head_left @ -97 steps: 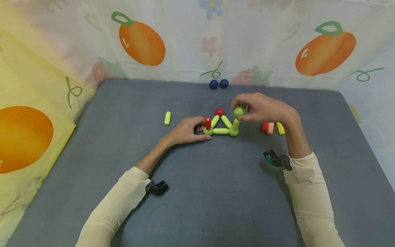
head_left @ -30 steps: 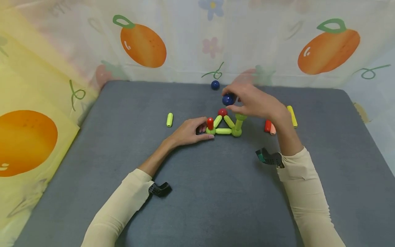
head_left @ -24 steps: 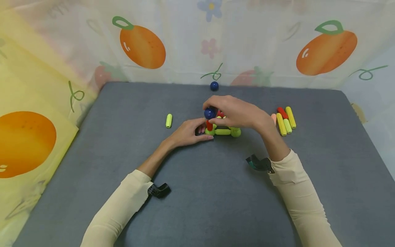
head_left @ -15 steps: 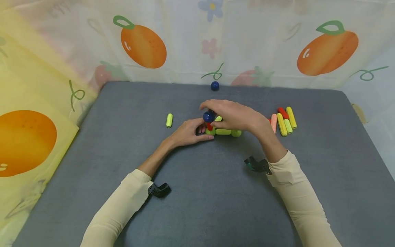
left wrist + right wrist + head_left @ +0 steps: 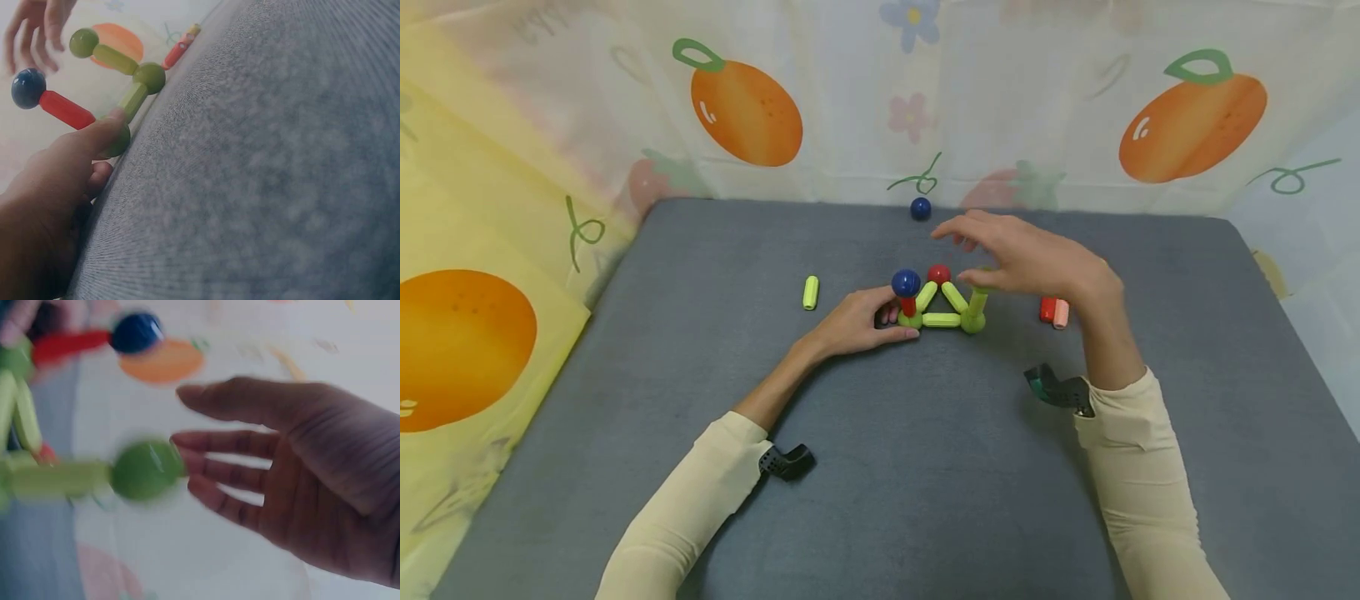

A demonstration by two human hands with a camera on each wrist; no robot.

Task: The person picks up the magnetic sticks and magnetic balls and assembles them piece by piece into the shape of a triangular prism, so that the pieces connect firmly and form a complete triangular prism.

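A triangle of yellow-green magnetic rods (image 5: 942, 320) lies on the table, with a red ball (image 5: 938, 273) at its far corner. My left hand (image 5: 853, 321) holds the green ball (image 5: 912, 320) at its left corner between thumb and fingers. From that ball a red rod (image 5: 908, 306) stands up, topped by a blue ball (image 5: 906, 283). On the right corner stands a yellow-green rod (image 5: 977, 302) with a green ball (image 5: 147, 470) on top. My right hand (image 5: 1037, 254) hovers over that post with fingers spread, holding nothing, and mostly hides the top ball in the head view.
Another blue ball (image 5: 921, 208) rests by the table's back edge. To the left lies a loose yellow-green rod (image 5: 810, 293). Right of the triangle, partly behind the right forearm, are a red rod (image 5: 1047, 309) and a pink rod (image 5: 1061, 313). A printed curtain (image 5: 850, 108) hangs behind the table.
My right hand let go of the green ball on the right post, brought a blue ball from the back onto the red rod, released it and drew back right. The left hand kept its hold.
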